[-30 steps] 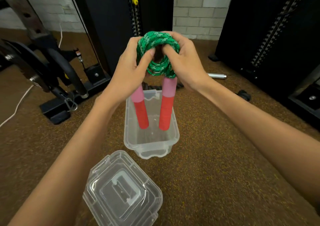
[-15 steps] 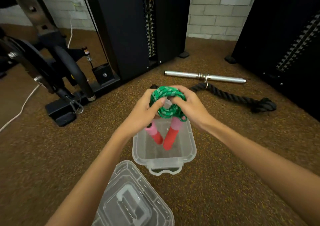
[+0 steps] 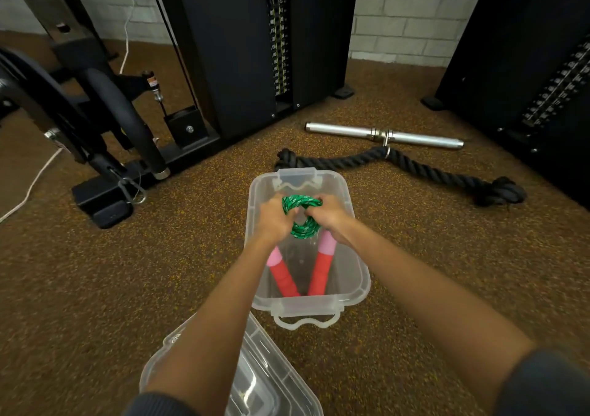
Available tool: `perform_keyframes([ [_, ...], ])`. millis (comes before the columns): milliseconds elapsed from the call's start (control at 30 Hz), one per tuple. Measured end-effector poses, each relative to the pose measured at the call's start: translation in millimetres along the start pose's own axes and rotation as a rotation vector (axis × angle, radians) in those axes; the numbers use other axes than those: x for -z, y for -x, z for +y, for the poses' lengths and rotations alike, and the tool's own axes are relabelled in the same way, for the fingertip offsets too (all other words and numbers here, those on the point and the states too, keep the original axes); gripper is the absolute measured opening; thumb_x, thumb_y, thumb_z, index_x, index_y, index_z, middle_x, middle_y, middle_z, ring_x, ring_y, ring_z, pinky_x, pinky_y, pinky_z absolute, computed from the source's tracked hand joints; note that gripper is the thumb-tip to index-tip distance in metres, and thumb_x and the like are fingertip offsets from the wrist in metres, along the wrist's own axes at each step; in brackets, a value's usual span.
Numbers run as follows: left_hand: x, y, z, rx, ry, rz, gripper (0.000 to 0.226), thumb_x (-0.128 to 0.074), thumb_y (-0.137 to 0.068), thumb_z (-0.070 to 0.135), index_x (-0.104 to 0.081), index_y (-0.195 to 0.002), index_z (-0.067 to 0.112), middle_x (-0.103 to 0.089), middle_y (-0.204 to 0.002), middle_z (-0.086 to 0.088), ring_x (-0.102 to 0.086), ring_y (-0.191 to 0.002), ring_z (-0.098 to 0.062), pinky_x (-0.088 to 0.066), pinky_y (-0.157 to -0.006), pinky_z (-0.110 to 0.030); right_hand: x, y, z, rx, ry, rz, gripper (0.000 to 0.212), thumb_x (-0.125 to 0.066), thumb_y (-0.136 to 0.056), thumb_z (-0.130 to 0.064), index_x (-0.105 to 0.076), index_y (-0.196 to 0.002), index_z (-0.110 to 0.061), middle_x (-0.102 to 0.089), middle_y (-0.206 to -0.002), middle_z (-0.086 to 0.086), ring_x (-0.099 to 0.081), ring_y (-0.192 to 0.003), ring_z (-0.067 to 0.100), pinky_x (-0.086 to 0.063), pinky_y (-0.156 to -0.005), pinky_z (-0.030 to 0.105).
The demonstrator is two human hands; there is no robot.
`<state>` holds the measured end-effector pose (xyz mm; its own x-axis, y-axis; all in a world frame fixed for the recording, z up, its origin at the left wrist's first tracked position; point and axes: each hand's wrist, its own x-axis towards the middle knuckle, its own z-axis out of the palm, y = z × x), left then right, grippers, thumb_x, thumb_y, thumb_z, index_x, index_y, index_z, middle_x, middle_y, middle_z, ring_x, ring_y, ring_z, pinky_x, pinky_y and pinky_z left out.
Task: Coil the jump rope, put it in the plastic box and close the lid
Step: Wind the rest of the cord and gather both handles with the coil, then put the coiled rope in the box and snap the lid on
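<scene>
The coiled green jump rope [image 3: 301, 214] is down inside the clear plastic box [image 3: 359, 268] on the brown floor. Its two red and pink handles [image 3: 319, 270] slant toward the box's near end and meet there. My left hand [image 3: 271, 221] grips the left side of the coil and my right hand [image 3: 330, 213] grips the right side, both inside the box. The clear lid [image 3: 271, 390] lies loose on the floor near me, left of the box, partly hidden under my left forearm.
A thick black rope [image 3: 415, 168] and a metal bar [image 3: 383, 135] lie on the floor just beyond the box. Black weight machines [image 3: 249, 48] stand behind and at right. A machine base [image 3: 105, 205] and white cable are at left.
Both hands have lowered the coiled rope from above the box down into it. The handles now reach the near end of the box.
</scene>
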<state>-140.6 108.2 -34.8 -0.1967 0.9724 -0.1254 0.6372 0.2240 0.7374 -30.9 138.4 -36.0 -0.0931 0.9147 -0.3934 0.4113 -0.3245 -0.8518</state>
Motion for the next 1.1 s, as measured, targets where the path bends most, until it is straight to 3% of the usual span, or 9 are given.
perform_keyframes([
  [133,-14,1,-3,-0.024,-0.174,-0.013,0.037,-0.053,-0.095,0.013,-0.044,-0.129,0.001,-0.060,-0.116,-0.024,-0.058,-0.108,-0.039,-0.046,-0.088,-0.044,-9,-5,11,0.049,0.210,0.035,0.027,-0.055,-0.090,-0.005,-0.057,-0.115,0.003,-0.063,-0.109,0.020,-0.060,-0.100,0.030,-0.045,-0.080,0.033],
  [267,-18,-1,-5,-0.022,-0.413,-0.016,0.052,-0.047,-0.098,0.019,-0.029,-0.145,0.008,-0.049,-0.133,-0.020,-0.049,-0.120,-0.038,-0.039,-0.095,-0.043,-13,-7,14,0.081,0.309,0.064,0.034,-0.056,-0.091,-0.007,-0.054,-0.123,0.000,-0.061,-0.123,0.018,-0.056,-0.115,0.031,-0.042,-0.088,0.030],
  [400,-15,-4,-12,-0.055,-0.432,-0.022,0.073,-0.060,-0.091,0.010,-0.017,-0.150,0.010,-0.043,-0.137,-0.019,-0.046,-0.122,-0.034,-0.042,-0.097,-0.041,-9,-10,16,0.099,0.403,-0.010,0.059,-0.072,-0.081,-0.015,-0.046,-0.132,0.000,-0.055,-0.132,0.017,-0.051,-0.123,0.032,-0.039,-0.098,0.032],
  [467,-13,0,-18,-0.111,-0.365,-0.006,0.071,-0.059,-0.091,0.007,-0.020,-0.150,0.012,-0.037,-0.143,-0.018,-0.043,-0.127,-0.032,-0.040,-0.101,-0.039,-6,-11,17,0.164,0.531,-0.028,0.070,-0.075,-0.079,-0.018,-0.039,-0.136,0.000,-0.050,-0.136,0.019,-0.045,-0.128,0.033,-0.036,-0.102,0.034],
  [600,-3,17,-23,-0.356,-0.248,0.180,0.048,-0.045,-0.093,-0.007,-0.039,-0.140,0.002,-0.046,-0.135,-0.019,-0.045,-0.125,-0.030,-0.033,-0.105,-0.031,-7,-10,14,0.367,0.462,0.117,0.041,-0.060,-0.086,0.001,-0.053,-0.126,0.001,-0.058,-0.125,0.019,-0.054,-0.117,0.031,-0.040,-0.099,0.030],
  [733,11,33,-17,-0.470,-0.116,0.361,0.040,-0.044,-0.091,-0.007,-0.050,-0.129,0.003,-0.055,-0.121,-0.016,-0.049,-0.114,-0.026,-0.035,-0.095,-0.024,-15,-7,7,0.421,0.245,0.256,0.025,-0.048,-0.089,0.006,-0.063,-0.108,0.003,-0.067,-0.107,0.020,-0.063,-0.100,0.032,-0.048,-0.089,0.035],
  [900,43,44,-30,-0.365,-0.075,0.551,0.034,-0.043,-0.093,-0.003,-0.054,-0.124,0.003,-0.058,-0.119,-0.014,-0.049,-0.115,-0.024,-0.027,-0.093,-0.010,-29,13,-7,0.469,0.133,0.271,0.024,-0.049,-0.091,0.002,-0.063,-0.111,0.001,-0.066,-0.107,0.016,-0.062,-0.098,0.025,-0.041,-0.080,0.016],
  [967,54,51,-41,-0.293,-0.075,0.608,0.034,-0.043,-0.094,-0.001,-0.054,-0.125,0.005,-0.058,-0.120,-0.012,-0.048,-0.116,-0.023,-0.023,-0.094,-0.006,-36,29,-16,0.560,0.109,0.262,0.025,-0.050,-0.091,0.001,-0.061,-0.113,-0.001,-0.064,-0.109,0.014,-0.060,-0.099,0.022,-0.042,-0.086,0.020],
  [1100,69,76,-68,-0.136,-0.059,0.672,0.035,-0.043,-0.094,0.000,-0.052,-0.128,0.005,-0.056,-0.124,-0.011,-0.044,-0.119,-0.022,-0.026,-0.094,-0.015,-58,72,-33,0.756,0.122,0.138,0.029,-0.049,-0.090,0.001,-0.058,-0.118,-0.001,-0.061,-0.117,0.015,-0.054,-0.111,0.024,-0.039,-0.098,0.030],
])
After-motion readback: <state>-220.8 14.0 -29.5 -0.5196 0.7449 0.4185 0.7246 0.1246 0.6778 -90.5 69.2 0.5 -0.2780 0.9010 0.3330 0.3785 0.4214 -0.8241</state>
